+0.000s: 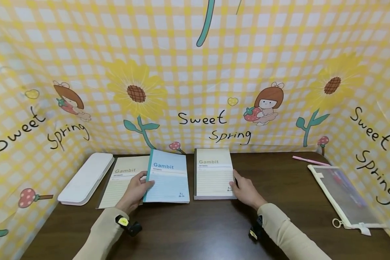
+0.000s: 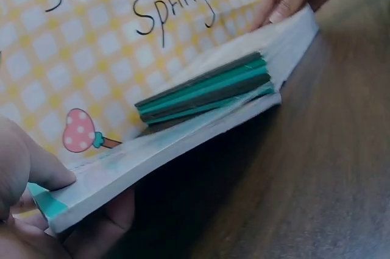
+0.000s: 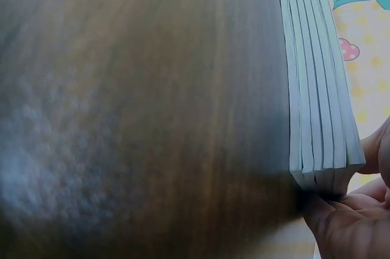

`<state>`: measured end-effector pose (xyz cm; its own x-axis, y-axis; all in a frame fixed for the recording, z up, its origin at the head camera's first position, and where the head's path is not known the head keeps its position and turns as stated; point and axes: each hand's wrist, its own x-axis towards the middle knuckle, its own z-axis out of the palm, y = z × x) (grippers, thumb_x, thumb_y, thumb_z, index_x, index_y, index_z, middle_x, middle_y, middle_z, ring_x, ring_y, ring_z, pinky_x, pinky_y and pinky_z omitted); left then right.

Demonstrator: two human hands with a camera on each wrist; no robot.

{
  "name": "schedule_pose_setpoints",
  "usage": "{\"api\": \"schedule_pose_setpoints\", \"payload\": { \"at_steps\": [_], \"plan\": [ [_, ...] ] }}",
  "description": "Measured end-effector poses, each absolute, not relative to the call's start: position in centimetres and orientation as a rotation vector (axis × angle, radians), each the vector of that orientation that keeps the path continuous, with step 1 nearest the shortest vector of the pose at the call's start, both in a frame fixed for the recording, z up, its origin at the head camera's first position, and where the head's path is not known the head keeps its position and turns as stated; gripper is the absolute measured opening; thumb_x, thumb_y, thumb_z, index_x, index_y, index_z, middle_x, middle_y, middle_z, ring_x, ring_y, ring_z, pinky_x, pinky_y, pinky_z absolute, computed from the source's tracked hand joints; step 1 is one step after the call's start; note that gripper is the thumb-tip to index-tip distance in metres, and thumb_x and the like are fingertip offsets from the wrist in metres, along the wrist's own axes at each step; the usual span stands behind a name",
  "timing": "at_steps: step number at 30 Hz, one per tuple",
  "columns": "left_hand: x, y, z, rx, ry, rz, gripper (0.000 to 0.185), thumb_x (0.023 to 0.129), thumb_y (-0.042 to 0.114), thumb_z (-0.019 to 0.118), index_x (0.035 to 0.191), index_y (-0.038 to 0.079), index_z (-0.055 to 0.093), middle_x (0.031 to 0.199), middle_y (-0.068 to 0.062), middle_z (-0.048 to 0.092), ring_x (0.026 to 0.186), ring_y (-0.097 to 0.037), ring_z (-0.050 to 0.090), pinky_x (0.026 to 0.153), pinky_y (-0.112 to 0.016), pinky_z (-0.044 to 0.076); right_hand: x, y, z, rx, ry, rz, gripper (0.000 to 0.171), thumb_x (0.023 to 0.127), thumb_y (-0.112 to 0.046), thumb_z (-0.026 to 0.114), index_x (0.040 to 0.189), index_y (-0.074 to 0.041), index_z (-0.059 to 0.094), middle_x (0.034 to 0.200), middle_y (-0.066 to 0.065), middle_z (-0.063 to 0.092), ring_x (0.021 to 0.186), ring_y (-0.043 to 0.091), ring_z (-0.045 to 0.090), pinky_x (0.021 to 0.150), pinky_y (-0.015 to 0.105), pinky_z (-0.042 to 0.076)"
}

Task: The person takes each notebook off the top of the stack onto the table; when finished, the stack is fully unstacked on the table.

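My left hand (image 1: pixel 136 190) pinches a blue notebook (image 1: pixel 169 180) by its teal spine, thumb on the cover and fingers underneath. In the left wrist view the blue notebook (image 2: pixel 164 155) is tilted, its spine end raised off the table and its far end right at the stack's foot. A stack of notebooks (image 1: pixel 214 177) with a cream one on top stands to its right. My right hand (image 1: pixel 246 189) grips that stack at its right edge, thumb on the top cover. Dark and teal spines (image 2: pixel 207 88) alternate down the stack's left side. Another cream notebook (image 1: pixel 117 187) lies partly hidden behind the left hand and blue notebook.
A white case (image 1: pixel 86 178) lies at the far left of the dark wooden table (image 1: pixel 195 231). On the right are a mesh zip pouch (image 1: pixel 338 195) with pens inside and a pink pen (image 1: pixel 310 160). A yellow checked cloth (image 1: pixel 195 79) walls the back and sides.
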<state>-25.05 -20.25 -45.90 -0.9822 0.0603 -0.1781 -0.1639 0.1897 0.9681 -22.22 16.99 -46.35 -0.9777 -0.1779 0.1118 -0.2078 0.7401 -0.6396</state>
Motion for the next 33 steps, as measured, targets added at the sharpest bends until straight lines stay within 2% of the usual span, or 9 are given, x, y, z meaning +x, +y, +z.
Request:
{"api": "schedule_pose_setpoints", "payload": {
  "at_steps": [3, 6, 10, 13, 16, 20, 26, 30, 33],
  "plan": [
    [-25.3, -19.9, -46.3, -0.053, 2.464, 1.721, 0.04, 0.091, 0.012, 0.051, 0.127, -0.001, 0.04, 0.109, -0.021, 0.059, 0.083, -0.023, 0.064, 0.066, -0.035, 0.052, -22.1, 17.0, -46.4, 0.307, -2.891, 1.083, 0.055, 0.093, -0.016, 0.049, 0.138, 0.006, 0.026, 0.116, 0.027, 0.054, 0.102, 0.034, 0.056, 0.086, 0.044, 0.043],
    [-25.5, -19.5, -46.3, 0.009, 2.794, 1.378, 0.034, 0.086, 0.016, 0.058, 0.114, -0.004, 0.053, 0.085, -0.014, 0.064, 0.067, -0.018, 0.06, 0.057, -0.031, 0.049, -22.1, 17.1, -46.4, 0.297, -2.883, 1.08, 0.055, 0.093, -0.016, 0.049, 0.138, 0.006, 0.026, 0.127, 0.025, 0.047, 0.111, 0.033, 0.051, 0.088, 0.045, 0.042],
    [-25.4, -18.8, -45.7, 0.037, 3.079, 0.928, 0.028, 0.08, 0.02, 0.064, 0.096, -0.003, 0.062, 0.071, -0.009, 0.062, 0.059, -0.017, 0.054, 0.054, -0.033, 0.045, -22.0, 17.3, -46.4, 0.288, -2.884, 1.072, 0.054, 0.093, -0.016, 0.048, 0.138, 0.005, 0.026, 0.127, 0.025, 0.047, 0.113, 0.033, 0.049, 0.089, 0.045, 0.041],
    [-25.0, -18.4, -45.4, 0.099, 3.151, 0.717, 0.036, 0.08, 0.023, 0.065, 0.101, -0.006, 0.062, 0.086, -0.014, 0.063, 0.072, -0.022, 0.057, 0.063, -0.039, 0.047, -22.0, 17.2, -46.3, 0.298, -2.886, 1.071, 0.055, 0.093, -0.015, 0.048, 0.138, 0.006, 0.026, 0.127, 0.026, 0.047, 0.113, 0.033, 0.05, 0.089, 0.045, 0.041],
    [-24.7, -18.1, -45.3, 0.151, 3.181, 0.572, 0.038, 0.079, 0.026, 0.065, 0.1, -0.006, 0.063, 0.085, -0.014, 0.058, 0.073, -0.024, 0.055, 0.061, -0.042, 0.046, -22.1, 17.2, -46.3, 0.302, -2.896, 1.092, 0.055, 0.094, -0.015, 0.047, 0.139, 0.006, 0.024, 0.129, 0.025, 0.045, 0.113, 0.032, 0.05, 0.089, 0.044, 0.041],
    [-24.8, -17.8, -45.1, 0.141, 3.171, 0.527, 0.032, 0.078, 0.026, 0.064, 0.092, -0.003, 0.064, 0.079, -0.01, 0.054, 0.066, -0.022, 0.049, 0.054, -0.038, 0.043, -22.2, 17.1, -46.2, 0.312, -2.899, 1.102, 0.055, 0.094, -0.015, 0.047, 0.139, 0.005, 0.023, 0.131, 0.024, 0.043, 0.112, 0.032, 0.051, 0.089, 0.044, 0.041],
    [-25.7, -15.7, -44.3, 0.213, 3.181, 0.751, 0.032, 0.081, 0.025, 0.063, 0.097, -0.002, 0.066, 0.09, -0.012, 0.062, 0.079, -0.024, 0.058, 0.066, -0.041, 0.048, -22.4, 17.1, -46.3, 0.31, -2.885, 1.09, 0.055, 0.093, -0.015, 0.048, 0.139, 0.005, 0.024, 0.13, 0.025, 0.044, 0.116, 0.033, 0.046, 0.09, 0.045, 0.04],
    [-26.4, -12.4, -43.8, 0.323, 3.007, 1.067, 0.04, 0.084, 0.029, 0.062, 0.109, -0.002, 0.061, 0.091, -0.011, 0.065, 0.074, -0.02, 0.061, 0.065, -0.036, 0.049, -22.2, 17.0, -46.5, 0.291, -2.863, 1.101, 0.055, 0.093, -0.014, 0.049, 0.138, 0.006, 0.026, 0.122, 0.025, 0.051, 0.108, 0.032, 0.054, 0.087, 0.044, 0.043],
    [-26.6, -9.9, -44.2, 0.392, 2.883, 1.112, 0.049, 0.085, 0.033, 0.06, 0.117, -0.004, 0.054, 0.09, -0.01, 0.063, 0.069, -0.017, 0.059, 0.062, -0.033, 0.048, -22.0, 16.7, -46.5, 0.298, -2.866, 1.12, 0.055, 0.093, -0.013, 0.048, 0.138, 0.006, 0.024, 0.104, 0.025, 0.059, 0.09, 0.032, 0.06, 0.083, 0.042, 0.045]
  ]
}}
